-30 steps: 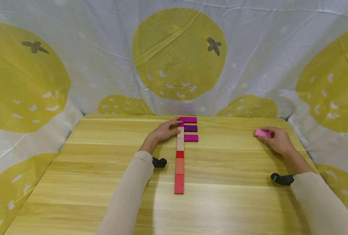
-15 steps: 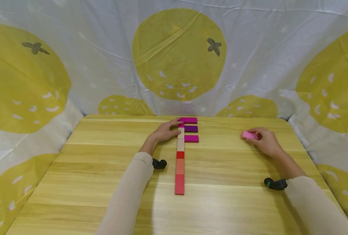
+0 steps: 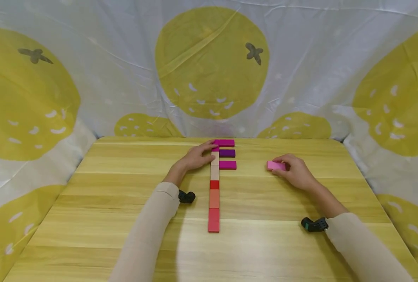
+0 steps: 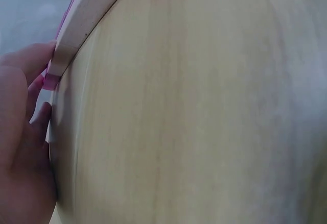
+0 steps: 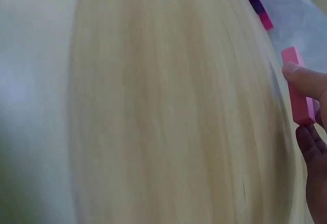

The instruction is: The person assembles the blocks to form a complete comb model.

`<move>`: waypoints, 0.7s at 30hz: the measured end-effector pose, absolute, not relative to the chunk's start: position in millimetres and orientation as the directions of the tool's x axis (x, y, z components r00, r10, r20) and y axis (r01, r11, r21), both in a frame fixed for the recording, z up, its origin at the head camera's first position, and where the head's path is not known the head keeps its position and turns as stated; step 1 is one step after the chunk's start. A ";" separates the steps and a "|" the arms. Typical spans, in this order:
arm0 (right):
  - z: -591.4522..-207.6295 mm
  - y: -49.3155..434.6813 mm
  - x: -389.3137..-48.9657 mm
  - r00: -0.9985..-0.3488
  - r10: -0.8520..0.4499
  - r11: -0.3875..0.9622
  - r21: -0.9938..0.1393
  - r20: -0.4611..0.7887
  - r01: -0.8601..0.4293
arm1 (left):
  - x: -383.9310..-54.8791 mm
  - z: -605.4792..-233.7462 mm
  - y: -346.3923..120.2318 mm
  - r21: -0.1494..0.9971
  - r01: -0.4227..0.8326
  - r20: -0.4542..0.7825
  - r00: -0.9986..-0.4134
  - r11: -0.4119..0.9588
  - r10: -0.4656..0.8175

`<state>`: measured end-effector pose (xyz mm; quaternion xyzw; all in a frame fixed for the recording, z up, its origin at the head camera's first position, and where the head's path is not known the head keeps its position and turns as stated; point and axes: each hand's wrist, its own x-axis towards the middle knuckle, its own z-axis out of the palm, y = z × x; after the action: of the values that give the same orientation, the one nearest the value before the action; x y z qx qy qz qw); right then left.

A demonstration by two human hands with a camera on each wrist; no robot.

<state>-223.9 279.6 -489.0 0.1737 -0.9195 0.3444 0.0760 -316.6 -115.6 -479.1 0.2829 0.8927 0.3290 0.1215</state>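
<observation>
In the head view, my right hand [image 3: 298,171] pinches a light pink block [image 3: 275,165] between thumb and fingers, right of the block column. The right wrist view shows the thumb on one long face of that pink block [image 5: 298,89]. My left hand [image 3: 195,157] rests at the far end of the column, fingertips on a magenta block [image 3: 215,148] and thumb at the side of a plain wood block [image 3: 215,158]. Below these lie another wood block, a red block [image 3: 214,184], an orange block [image 3: 214,198] and a long red block [image 3: 213,220].
Three blocks jut rightward from the column: a magenta one [image 3: 226,143] at the back, a purple one [image 3: 227,153], and another magenta one [image 3: 228,165]. All lie on a wooden table [image 3: 131,227]. A curtain [image 3: 124,78] with yellow fruit prints hangs behind its back edge.
My right hand has carried the pink block leftward across the table, toward the column. My left hand has stayed at the column's far end.
</observation>
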 end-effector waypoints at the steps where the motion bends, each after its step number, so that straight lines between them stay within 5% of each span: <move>1: -489.1 275.8 -223.7 -0.925 -0.275 0.696 -0.609 0.264 -0.381 | -317.3 -479.6 -115.2 0.653 0.429 -0.029 -0.810 0.624 0.586; 21: -468.7 192.9 -225.2 -0.828 -0.466 0.580 -0.598 0.313 -0.553 | -318.1 -479.7 -112.3 0.685 0.407 0.026 -0.843 0.605 0.538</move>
<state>-225.2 192.9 -468.7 0.2872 -0.8869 0.3569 0.0606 -318.1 -112.3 -479.7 0.2651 0.8910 0.3568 0.0917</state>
